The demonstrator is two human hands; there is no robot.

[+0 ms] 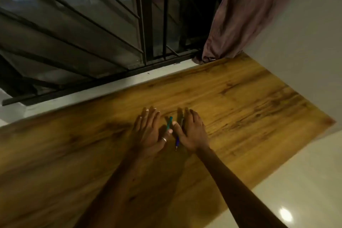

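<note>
Two bare forearms (231, 181) are reaching in from the bottom edge, both cut off by the frame, and their hands are lying palm down on the long yellow-brown wood-grain table (240, 98). Motion blur is softening everything, so fine detail is hard to make out.

The left hand (149, 132) is resting flat with its fingers straight and close together, a silver ring (164, 139) sitting on its thumb. The right hand (193, 132) is lying flat just beside it, fingers straight and only slightly apart, thumb angling toward the left hand.

Between the two hands the slim teal plastic pen (169, 123) is lying on the wood, pointing away from the person, with the left thumb tip touching its near end. The blue plastic pen (177, 141) is showing only its tip end, sticking out toward the camera from under the base of the right thumb, and the rest is hidden. A dark streak under the right fingers is too blurred to tell from shadow.

Behind the table a dusty mauve curtain (231, 15) is hanging beside a black barred window (144, 24).
</note>
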